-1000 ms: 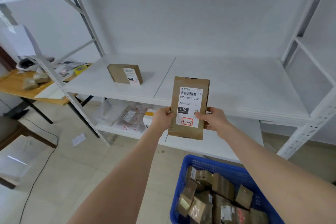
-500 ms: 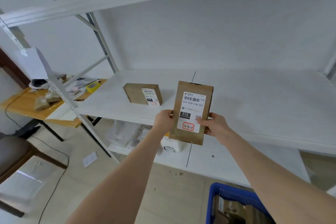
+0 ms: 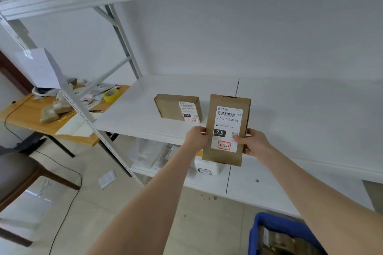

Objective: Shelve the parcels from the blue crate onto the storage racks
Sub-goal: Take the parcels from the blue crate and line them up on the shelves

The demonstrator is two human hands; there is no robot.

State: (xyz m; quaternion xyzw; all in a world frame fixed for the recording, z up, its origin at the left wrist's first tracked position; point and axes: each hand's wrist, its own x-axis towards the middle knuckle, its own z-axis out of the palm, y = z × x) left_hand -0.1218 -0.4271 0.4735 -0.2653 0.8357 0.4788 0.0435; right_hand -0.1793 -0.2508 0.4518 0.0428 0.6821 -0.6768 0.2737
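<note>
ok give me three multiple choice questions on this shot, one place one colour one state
1. Where is the labelled box nobody holds? A. on the floor B. on the white shelf C. in a crate
2. What colour is the tape roll on the wooden table? A. yellow B. red C. black
3. How is the parcel marked 3-3-7 held? A. one hand only B. lying flat, released C. upright, in both hands

Answers: 1 B, it rests on the white shelf; 2 A, the roll is yellow; 3 C, left hand and right hand each grip a side edge.
</note>
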